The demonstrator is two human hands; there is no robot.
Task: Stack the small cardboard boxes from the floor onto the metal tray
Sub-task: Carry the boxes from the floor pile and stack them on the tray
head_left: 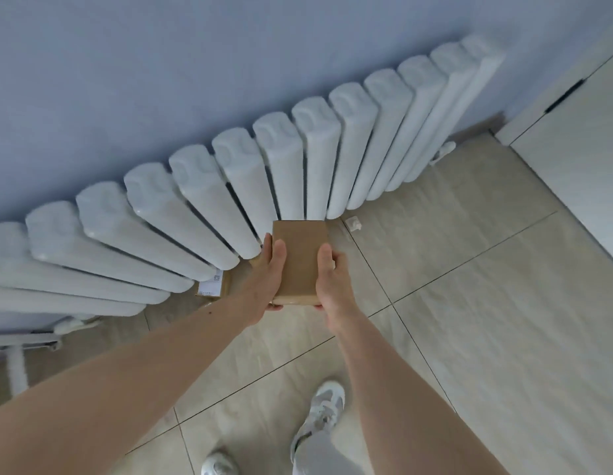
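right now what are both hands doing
Left hand: grips the left side of the cardboard box.
Right hand: grips the same box's right side.

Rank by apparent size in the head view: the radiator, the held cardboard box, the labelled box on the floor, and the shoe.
1. radiator
2. cardboard box, held by both hands
3. shoe, close to the held box and foreshortened, so unsure
4. labelled box, mostly hidden under the radiator

White radiator (pixel 229 186) along blue wall (pixel 161 63); tiled floor (pixel 469 303); perhaps a cabinet (pixel 579 159), right.
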